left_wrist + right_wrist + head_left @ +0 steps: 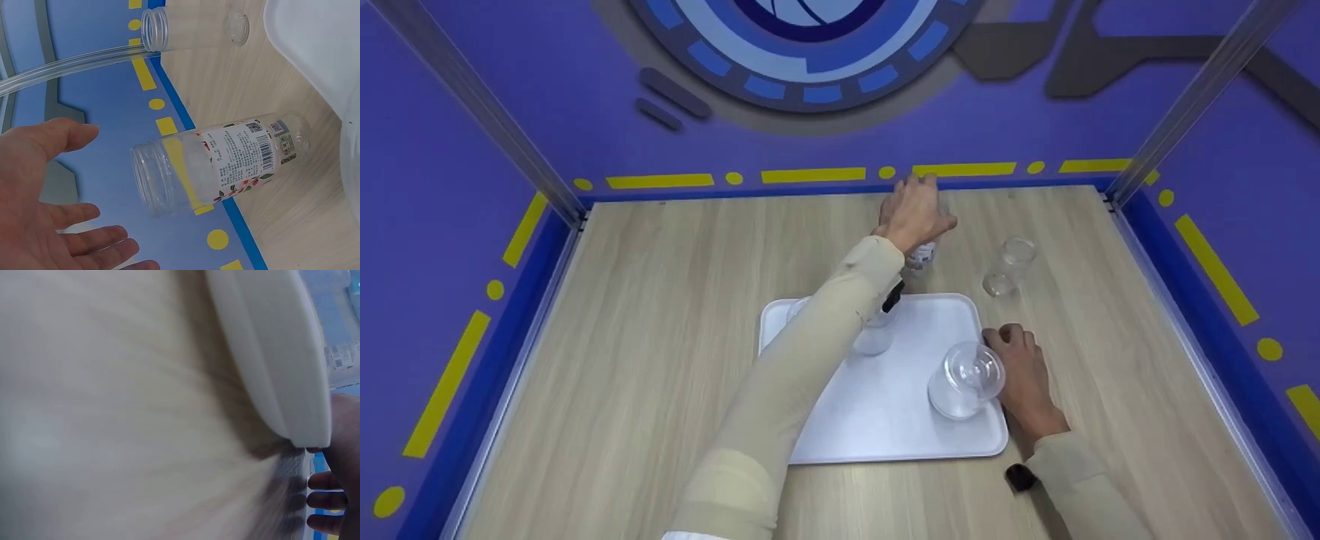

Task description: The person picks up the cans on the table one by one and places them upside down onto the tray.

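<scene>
Near the back edge of the table, my left hand (913, 214) is over a clear labelled bottle (920, 256), overlapping its top in the head view. In the left wrist view its fingers and thumb are spread before the bottle's open mouth, with a gap between. The bottle's printed label (242, 154) faces that camera. My right hand (1024, 375) rests beside the right edge of a white tray (885, 427), fingers loosely bent, holding nothing visible. Close to it, a clear rounded container (964, 382) stands on the tray.
A second clear bottle (1009, 266), without a label, stands right of the labelled one. Another clear container (874, 341) is on the tray, partly behind my left sleeve (810, 367). Purple panels (457, 247) wall the wooden table (660, 300) at the back and sides.
</scene>
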`<state>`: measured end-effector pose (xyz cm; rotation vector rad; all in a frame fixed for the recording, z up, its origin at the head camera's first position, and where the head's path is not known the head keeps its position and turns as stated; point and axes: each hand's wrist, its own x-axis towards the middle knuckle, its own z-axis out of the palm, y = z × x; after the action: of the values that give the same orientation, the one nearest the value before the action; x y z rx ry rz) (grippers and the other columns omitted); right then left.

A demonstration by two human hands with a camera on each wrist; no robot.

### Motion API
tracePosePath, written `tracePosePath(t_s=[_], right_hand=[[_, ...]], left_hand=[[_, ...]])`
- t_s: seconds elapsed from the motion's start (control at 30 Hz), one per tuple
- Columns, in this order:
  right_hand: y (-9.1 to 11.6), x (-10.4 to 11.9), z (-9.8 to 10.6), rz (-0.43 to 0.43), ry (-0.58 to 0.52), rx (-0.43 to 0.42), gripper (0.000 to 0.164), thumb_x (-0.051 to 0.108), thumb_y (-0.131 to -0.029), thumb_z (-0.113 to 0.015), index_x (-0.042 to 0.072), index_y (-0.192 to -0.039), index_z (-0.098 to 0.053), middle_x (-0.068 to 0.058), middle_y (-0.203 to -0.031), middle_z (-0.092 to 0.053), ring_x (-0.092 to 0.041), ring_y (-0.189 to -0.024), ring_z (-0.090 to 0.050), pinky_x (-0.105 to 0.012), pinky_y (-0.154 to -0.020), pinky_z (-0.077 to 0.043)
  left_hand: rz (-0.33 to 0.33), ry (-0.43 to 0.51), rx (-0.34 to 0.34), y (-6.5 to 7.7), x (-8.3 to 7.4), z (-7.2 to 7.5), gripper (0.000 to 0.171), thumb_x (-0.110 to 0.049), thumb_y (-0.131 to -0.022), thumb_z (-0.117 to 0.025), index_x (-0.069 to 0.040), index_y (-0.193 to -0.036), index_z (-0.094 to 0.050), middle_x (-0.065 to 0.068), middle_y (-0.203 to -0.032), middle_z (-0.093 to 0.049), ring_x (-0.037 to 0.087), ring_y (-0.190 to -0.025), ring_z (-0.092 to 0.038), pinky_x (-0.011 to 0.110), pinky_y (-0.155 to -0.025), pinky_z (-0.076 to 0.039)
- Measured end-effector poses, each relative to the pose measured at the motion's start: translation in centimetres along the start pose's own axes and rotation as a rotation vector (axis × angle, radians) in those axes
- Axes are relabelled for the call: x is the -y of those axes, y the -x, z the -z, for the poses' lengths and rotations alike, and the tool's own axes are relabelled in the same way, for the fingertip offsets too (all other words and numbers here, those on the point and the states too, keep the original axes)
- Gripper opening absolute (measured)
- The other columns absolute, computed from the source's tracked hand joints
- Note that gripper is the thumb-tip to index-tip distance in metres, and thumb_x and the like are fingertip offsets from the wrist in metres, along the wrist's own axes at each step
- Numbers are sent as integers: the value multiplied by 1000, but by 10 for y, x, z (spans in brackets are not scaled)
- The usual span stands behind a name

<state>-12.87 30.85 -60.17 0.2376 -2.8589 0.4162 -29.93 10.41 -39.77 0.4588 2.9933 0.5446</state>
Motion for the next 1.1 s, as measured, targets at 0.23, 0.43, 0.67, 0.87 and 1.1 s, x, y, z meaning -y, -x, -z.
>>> tracePosePath(t_s=[0.23, 0.43, 0.67, 0.87, 1.1], right_hand=[[0, -1, 0, -8, -12, 17, 33, 8, -97, -64, 0, -129, -65, -32, -124, -54, -52, -113, -52, -66, -89, -47], [0, -1, -1, -19, -13, 27, 34, 8, -97, -64, 1, -130, -65, -32, -125, -53, -52, -115, -51, -66, -91, -46], [0, 0, 0, -56, -22, 67, 33, 14, -102, -62, 2, -133, -64, -31, -129, -52, -50, -119, -50, -65, -94, -45], [-1, 1, 0, -63, -17, 79, 33, 16, -103, -61, 3, -133, -64, -30, -129, -52, -49, -118, -50, -65, -94, -45], [-1, 1, 0, -60, -10, 80, 34, 15, -102, -62, 2, -134, -64, -30, -129, -52, -49, -118, -51, -65, -94, -46]], left_hand=[[14, -4, 15, -4, -2, -4, 76, -48, -99, -73, -10, -159, -46, 13, -160, -47, 26, -138, -52, 39, -112, -47], [16, 2, 41, -7, -3, -7, 78, -46, -100, -72, -10, -162, -42, 12, -163, -44, 27, -142, -49, 39, -114, -44], [-5, 3, 36, -7, -6, -10, 75, -43, -99, -72, -9, -160, -45, 12, -158, -50, 27, -135, -56, 39, -109, -49], [-8, -6, 44, -9, -6, -13, 70, -42, -100, -73, -9, -157, -50, 12, -156, -51, 29, -134, -57, 40, -110, -48], [-35, -10, 41, -7, -4, -15, 58, -35, -101, -72, -6, -149, -58, 13, -151, -55, 27, -130, -58, 39, -109, -48]])
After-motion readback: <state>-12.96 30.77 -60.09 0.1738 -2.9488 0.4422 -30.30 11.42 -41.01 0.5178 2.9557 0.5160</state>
